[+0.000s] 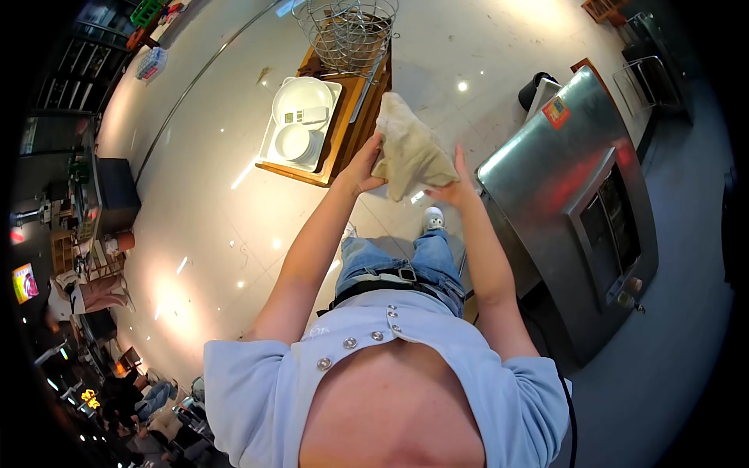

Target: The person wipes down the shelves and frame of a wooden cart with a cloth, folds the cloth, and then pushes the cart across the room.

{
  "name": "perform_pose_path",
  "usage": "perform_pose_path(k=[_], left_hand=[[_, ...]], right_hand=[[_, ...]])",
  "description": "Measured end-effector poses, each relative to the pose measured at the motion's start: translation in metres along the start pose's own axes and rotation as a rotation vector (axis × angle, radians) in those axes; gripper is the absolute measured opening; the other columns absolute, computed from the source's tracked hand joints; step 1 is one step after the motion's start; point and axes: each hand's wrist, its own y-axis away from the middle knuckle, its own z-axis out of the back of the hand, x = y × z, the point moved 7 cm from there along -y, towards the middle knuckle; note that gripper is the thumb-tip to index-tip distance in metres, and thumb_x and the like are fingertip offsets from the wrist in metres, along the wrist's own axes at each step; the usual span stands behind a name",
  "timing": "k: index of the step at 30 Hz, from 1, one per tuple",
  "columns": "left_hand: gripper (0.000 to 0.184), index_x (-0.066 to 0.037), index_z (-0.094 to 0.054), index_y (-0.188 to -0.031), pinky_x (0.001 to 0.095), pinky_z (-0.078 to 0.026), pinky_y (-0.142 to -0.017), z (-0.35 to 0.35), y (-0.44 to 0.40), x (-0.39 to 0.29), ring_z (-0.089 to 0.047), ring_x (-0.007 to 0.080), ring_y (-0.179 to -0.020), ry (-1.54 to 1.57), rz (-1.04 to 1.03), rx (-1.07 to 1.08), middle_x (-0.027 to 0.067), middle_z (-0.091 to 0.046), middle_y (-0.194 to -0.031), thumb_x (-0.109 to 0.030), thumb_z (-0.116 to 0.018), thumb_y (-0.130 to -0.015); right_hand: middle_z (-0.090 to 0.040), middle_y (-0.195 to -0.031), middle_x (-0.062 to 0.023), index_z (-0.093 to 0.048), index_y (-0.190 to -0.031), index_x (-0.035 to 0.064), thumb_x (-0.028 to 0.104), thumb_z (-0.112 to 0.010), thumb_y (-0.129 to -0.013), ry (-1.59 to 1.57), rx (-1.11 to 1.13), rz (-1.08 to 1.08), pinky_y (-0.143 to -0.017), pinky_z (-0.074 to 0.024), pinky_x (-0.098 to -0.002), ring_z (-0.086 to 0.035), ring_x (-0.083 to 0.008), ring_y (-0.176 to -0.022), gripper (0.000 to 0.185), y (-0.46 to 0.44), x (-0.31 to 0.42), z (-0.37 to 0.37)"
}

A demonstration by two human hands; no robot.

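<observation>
A crumpled off-white cloth (411,148) is held up in front of me, over the floor between the wooden stand and the metal appliance. My left hand (363,167) is closed on its left edge, the thumb against the fabric. At the lower right corner of the cloth, my right hand (456,186) grips the fabric low down, with one finger stretched upward beside it. The cloth hides part of both hands' fingers.
Left of the cloth, a wooden stand (331,160) bears a white tray (316,162) with white dishes (295,143) and a small device with a display (306,115). Wire baskets (343,35) stand farther back. A metal appliance (538,156) is close on my right.
</observation>
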Motion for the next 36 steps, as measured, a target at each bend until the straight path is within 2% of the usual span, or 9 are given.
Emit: perform_pose_path(k=[5, 11, 18, 19, 26, 29, 32, 34, 36], left_hand=[[0.085, -0.013, -0.033, -0.140, 0.0465, -0.032, -0.104, -0.002, 0.005, -0.019, -0.040, 0.0273, -0.127, -0.310, -0.009, -0.229, 0.0096, -0.042, -0.138, -0.074, -0.040, -0.080], [0.058, -0.005, -0.053, -0.124, 0.0306, -0.046, -0.086, 0.001, 0.017, -0.075, -0.057, 0.0167, -0.101, -0.666, -0.135, -0.266, 0.0079, -0.059, -0.115, -0.052, -0.051, -0.089], [0.033, -0.001, -0.069, -0.088, 0.0269, -0.047, -0.074, -0.013, 0.031, -0.096, -0.061, 0.0155, -0.083, -1.379, -0.302, -0.689, 0.0113, -0.067, -0.092, -0.033, -0.069, -0.079], [0.033, 0.000, -0.068, -0.081, 0.0314, -0.047, -0.079, -0.027, 0.039, -0.098, -0.059, 0.0203, -0.093, -1.603, -0.698, -0.834, 0.0170, -0.065, -0.101, -0.032, -0.070, -0.078], [0.025, -0.004, -0.063, -0.095, 0.0174, -0.038, -0.060, -0.011, 0.029, -0.087, -0.048, 0.0029, -0.068, -1.068, -0.852, -0.796, -0.0038, -0.056, -0.076, -0.029, -0.057, -0.092], [0.025, -0.005, -0.059, -0.088, 0.0183, -0.034, -0.056, -0.008, 0.036, -0.084, -0.042, 0.0019, -0.063, -0.948, -0.853, -0.840, -0.0052, -0.051, -0.071, -0.029, -0.056, -0.093], [0.029, -0.005, -0.054, -0.077, 0.0193, -0.032, -0.054, 0.006, 0.052, -0.100, -0.038, 0.0032, -0.061, -0.852, -0.910, -0.919, -0.0044, -0.043, -0.064, -0.030, -0.057, -0.092], [0.028, -0.006, -0.054, -0.079, 0.0197, -0.032, -0.054, 0.032, 0.057, -0.121, -0.038, 0.0035, -0.061, -0.856, -0.868, -0.903, -0.0047, -0.043, -0.064, -0.030, -0.056, -0.092], [0.028, -0.004, -0.054, -0.089, 0.0215, -0.038, -0.059, 0.060, 0.052, -0.140, -0.043, 0.0061, -0.064, -0.703, -0.799, -0.844, -0.0022, -0.050, -0.071, -0.032, -0.057, -0.092]], right_hand=[[-0.044, -0.133, -0.0105, -0.043, -0.135, 0.0087, 0.075, -0.036, -0.080, -0.056, 0.195, 0.045, -0.105, -0.0141, -0.0562, -0.048, -0.0273, -0.117, 0.087, 0.009, -0.014, -0.024], [-0.053, -0.120, -0.0079, -0.051, -0.119, 0.0071, 0.031, -0.060, -0.084, 0.200, 0.331, 0.308, -0.097, -0.0340, -0.0410, -0.050, -0.0186, -0.107, 0.043, 0.000, 0.037, -0.033], [-0.058, -0.108, -0.0097, -0.049, -0.119, 0.0002, 0.015, -0.065, -0.076, 0.495, -0.046, 0.432, -0.083, -0.0451, -0.0326, -0.056, -0.0196, -0.095, 0.048, -0.003, 0.075, -0.039], [-0.058, -0.107, -0.0084, -0.048, -0.122, 0.0004, 0.016, -0.067, -0.074, 0.621, -0.243, 0.490, -0.083, -0.0458, -0.0329, -0.057, -0.0202, -0.095, 0.054, -0.001, 0.084, -0.032], [-0.056, -0.116, -0.0117, -0.063, -0.109, 0.0066, 0.015, -0.071, -0.068, 1.310, 0.194, 0.517, -0.085, -0.0452, -0.0339, -0.056, -0.0225, -0.100, 0.042, 0.002, 0.105, -0.074], [-0.059, -0.112, -0.0122, -0.067, -0.092, 0.0044, 0.014, -0.070, -0.067, 1.640, -0.059, 0.778, -0.082, -0.0455, -0.0306, -0.056, -0.0186, -0.099, 0.027, 0.022, 0.113, -0.092], [-0.062, -0.101, -0.0091, -0.062, -0.084, 0.0038, 0.014, -0.068, -0.069, 1.712, 0.052, 1.667, -0.077, -0.0454, -0.0275, -0.055, -0.0133, -0.092, 0.019, 0.067, 0.115, -0.159], [-0.061, -0.090, -0.0045, -0.057, -0.080, 0.0038, 0.012, -0.062, -0.071, 1.186, 0.539, 0.533, -0.077, -0.0443, -0.0270, -0.053, -0.0109, -0.086, 0.013, 0.022, 0.082, -0.168], [-0.059, -0.088, -0.0028, -0.056, -0.083, 0.0044, 0.010, -0.059, -0.072, 1.036, 0.575, 0.403, -0.075, -0.0441, -0.0262, -0.052, -0.0102, -0.084, 0.013, 0.008, 0.064, -0.191]])
